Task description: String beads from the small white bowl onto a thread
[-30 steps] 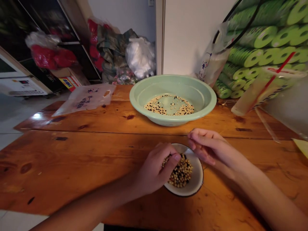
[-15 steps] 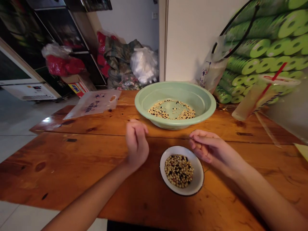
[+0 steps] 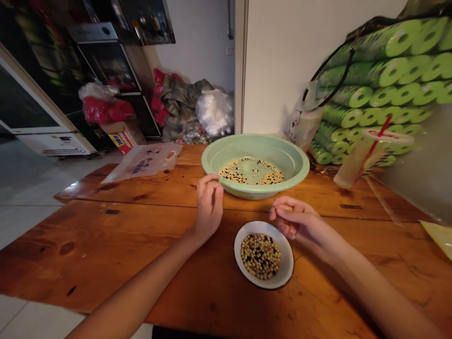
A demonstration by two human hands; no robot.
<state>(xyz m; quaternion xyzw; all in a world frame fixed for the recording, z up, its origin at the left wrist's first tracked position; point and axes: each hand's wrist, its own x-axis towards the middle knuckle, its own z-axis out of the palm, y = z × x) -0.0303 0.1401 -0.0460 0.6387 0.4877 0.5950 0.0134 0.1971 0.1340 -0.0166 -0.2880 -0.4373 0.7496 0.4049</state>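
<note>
My left hand [image 3: 209,207] is closed, its fingers curled towards the thumb beside the front left rim of a pale green basin [image 3: 300,176]. Whatever those fingers hold, if anything, is too small to make out. Closed in a pinch, my right hand [image 3: 296,219] hovers just over the upper right edge of a white bowl with a dark rim [image 3: 287,268]. Nothing nameable shows between its fingertips. Small round pieces [image 3: 260,256], beige, black and a few reddish, like beads or beans, fill the bowl's bottom. Similar-looking beige and black pieces [image 3: 270,176] lie scattered in the basin.
On the wooden table [image 3: 116,263] a flat plastic bag [image 3: 144,162] lies at the back left. A drink cup [image 3: 356,160] with a red straw stands at the right, near another bagged cup [image 3: 305,127]. Green-wrapped rolls [image 3: 374,94] are stacked behind.
My left hand has moved slightly up and right, closer to the basin's rim, and its fingers have turned. My right hand shifted a little left. The view has tilted slightly upward.
</note>
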